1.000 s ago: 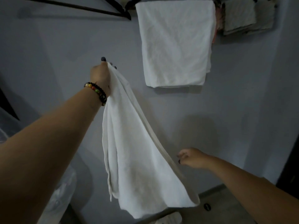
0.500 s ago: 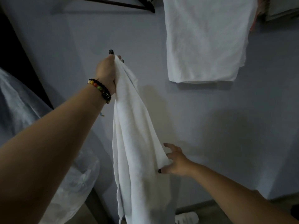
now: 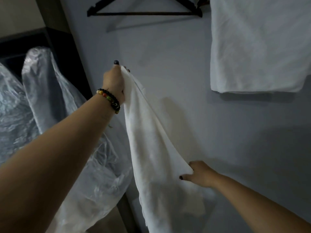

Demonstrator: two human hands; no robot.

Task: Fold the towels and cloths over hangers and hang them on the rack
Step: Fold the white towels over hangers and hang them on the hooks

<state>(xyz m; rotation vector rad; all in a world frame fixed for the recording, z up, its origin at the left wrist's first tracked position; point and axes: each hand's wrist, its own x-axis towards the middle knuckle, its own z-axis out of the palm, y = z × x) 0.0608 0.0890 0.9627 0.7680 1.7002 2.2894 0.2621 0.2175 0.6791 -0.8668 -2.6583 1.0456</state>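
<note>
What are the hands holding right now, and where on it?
A white towel: left hand grips its top end, right hand pinches a side edge lower down.

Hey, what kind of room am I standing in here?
Probably a closet or laundry corner at home. An empty black hanger hangs against the plain wall, a folded white towel hangs beside it, and clear plastic garment covers hang on the left.
</note>
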